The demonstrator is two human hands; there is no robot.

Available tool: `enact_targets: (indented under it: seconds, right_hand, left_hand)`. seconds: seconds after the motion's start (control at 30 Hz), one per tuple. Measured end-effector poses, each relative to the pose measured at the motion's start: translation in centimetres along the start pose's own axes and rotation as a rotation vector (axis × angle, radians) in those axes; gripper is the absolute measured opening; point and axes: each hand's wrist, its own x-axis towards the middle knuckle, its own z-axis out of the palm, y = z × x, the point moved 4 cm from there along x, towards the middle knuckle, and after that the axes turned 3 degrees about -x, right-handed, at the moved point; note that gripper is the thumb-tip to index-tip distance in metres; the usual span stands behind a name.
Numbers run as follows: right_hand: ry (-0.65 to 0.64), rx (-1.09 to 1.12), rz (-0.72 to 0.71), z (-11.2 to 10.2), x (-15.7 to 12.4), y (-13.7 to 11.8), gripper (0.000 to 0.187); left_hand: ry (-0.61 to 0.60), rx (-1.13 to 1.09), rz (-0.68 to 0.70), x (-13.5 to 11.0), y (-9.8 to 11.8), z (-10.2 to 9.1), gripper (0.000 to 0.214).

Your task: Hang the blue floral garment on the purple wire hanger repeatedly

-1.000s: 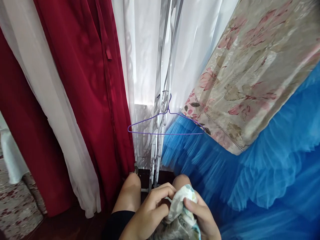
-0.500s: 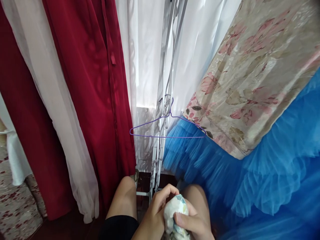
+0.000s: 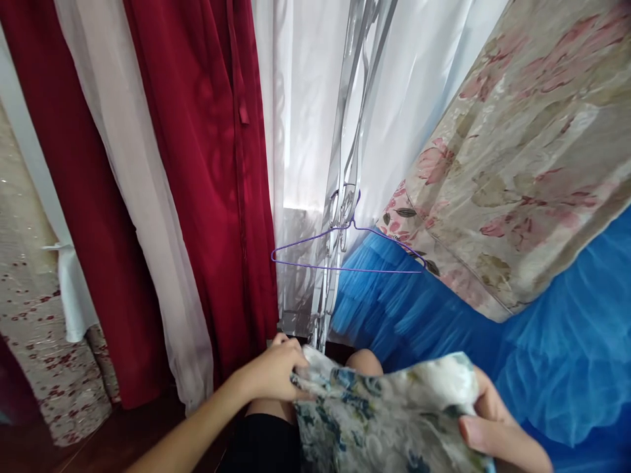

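- White cloth with a blue-green flower print [image 3: 384,414], at 5 to 6 o'clock; its lower end runs out of frame and the print's kinda blurry.
- Top edge spans the two hands, roughly 9 to 3 o'clock. Can't tell the long axis with the rest cut off.
- Left hand [image 3: 279,371], near 7 o'clock: fingers curled closed on the cloth's left corner, some tips lost in the folds.
- Right hand [image 3: 497,430], 4 o'clock: thumb in front, fingers mostly hidden behind, pinching the right end.
- Purple hanger [image 3: 374,270], just below centre, hook towards 12; hard to see what it's hooked on.
- Blue tulle [image 3: 557,368], 4 o'clock, partly covered by a floral dress [image 3: 537,157].
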Motion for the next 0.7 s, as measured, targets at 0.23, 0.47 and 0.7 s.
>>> enact_targets:
  seconds: [0.23, 0.47, 0.7]
  right_hand:
    - [-0.073, -0.702, -0.321, -1.5, 10.4, -4.3, 0.029]
    - [0.087, -1.096, -0.574, -1.8, 19.7, -3.8, 0.042]
    - [0.173, -1.317, -0.517, -0.6, 19.8, -1.6, 0.026]
  left_hand:
    - [0.266, 0.216, -0.155, -0.1, -7.7, -12.1, 0.043]
    - [0.566, 0.310, 0.036, 2.5, -5.6, -20.9, 0.026]
    - [0.609, 0.220, 0.195, 7.3, 0.5, -20.9, 0.023]
